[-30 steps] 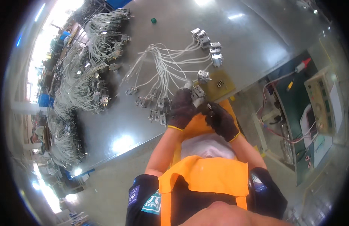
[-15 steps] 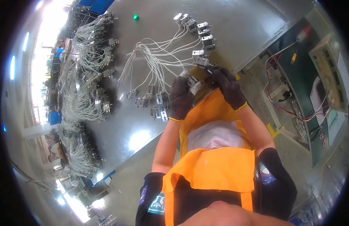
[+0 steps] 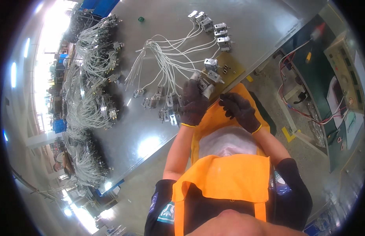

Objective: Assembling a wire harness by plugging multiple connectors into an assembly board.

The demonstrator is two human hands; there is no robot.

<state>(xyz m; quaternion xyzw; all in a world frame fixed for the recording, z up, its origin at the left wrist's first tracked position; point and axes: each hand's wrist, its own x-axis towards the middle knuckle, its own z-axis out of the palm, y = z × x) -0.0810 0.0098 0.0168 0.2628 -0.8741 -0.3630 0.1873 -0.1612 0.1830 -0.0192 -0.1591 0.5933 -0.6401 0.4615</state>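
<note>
My left hand [image 3: 194,104], in a dark glove, is closed at the table's near edge around a small metal housing [image 3: 204,86]; the fingers hide part of it. My right hand [image 3: 241,112], also gloved, is pinched above the orange apron [image 3: 212,118], apart from the housings. At its fingertips something small and dark is too fine to name. White cables [image 3: 162,63] fan out from a bundle, ending in several silver metal housings [image 3: 222,41] in an arc. Beyond my left hand, a loose housing [image 3: 214,76] lies by a yellowish plate [image 3: 238,70] with small dark parts [image 3: 225,67].
Heaped cable bundles with metal ends [image 3: 88,102] line the left side of the grey metal table [image 3: 261,23]. A small green object [image 3: 141,19] lies at the far side. To the right stand a green-topped bench [image 3: 308,70], a control box [image 3: 345,70] and red and white wires [image 3: 292,110].
My right hand has drawn back from the housings toward my body, uncovering the yellowish plate. My left hand stays at the housing. The green object has gone from glowing to dark.
</note>
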